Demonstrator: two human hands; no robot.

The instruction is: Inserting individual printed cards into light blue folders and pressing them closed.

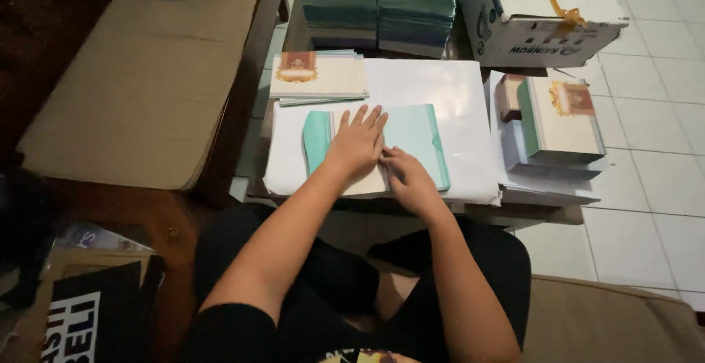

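Note:
A mint-green and cream folded card lies open on a white sheet in front of me. My left hand presses flat on the card's left half, fingers spread. My right hand rests beside it at the card's lower middle, fingers curled against the paper; a pinch on the card's edge cannot be made out. A small stack of cream cards with a red-and-gold emblem lies just beyond my left hand.
A second stack of cream and green cards sits to the right on white sheets. Teal paper piles and a cardboard box stand at the back. A tan cushion is on the left, tiled floor on the right.

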